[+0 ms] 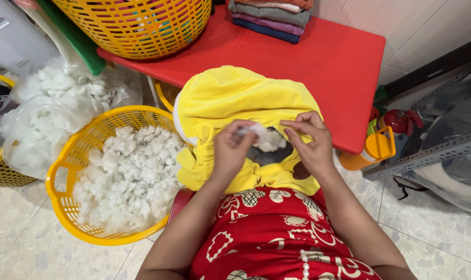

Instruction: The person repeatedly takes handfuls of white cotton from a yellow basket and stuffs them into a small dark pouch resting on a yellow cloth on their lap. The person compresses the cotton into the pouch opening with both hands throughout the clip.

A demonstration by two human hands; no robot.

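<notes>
- Yellow plush makes up the soft toy skin (235, 103), which lies across the person's lap and against the near edge of the red surface (323, 57); a dark opening shows in it between the two hands.
- From the head view, the left hand (233, 148) is pinched on a tuft of white stuffing (266, 137) at the opening, fingers pressed together around it.
- The right hand (308, 140) grips the yellow fabric at the opening's rim, thumb and fingers closed on the cloth, holding it apart.
- Judging by its shape, the plush is partly filled: the far part looks rounded, the near part slack and creased, so more stuffing seems left to go in.
- A yellow basket (64, 171) on the floor to the left is heaped with white stuffing; beyond it sits a clear plastic bag (43, 109) of the same.
- On the far left of the surface stands another yellow basket (137, 26); far right of it, a stack of folded cloths (271, 15).
- An orange bottle (370, 150) stands on the floor to the right; no label is legible anywhere.
</notes>
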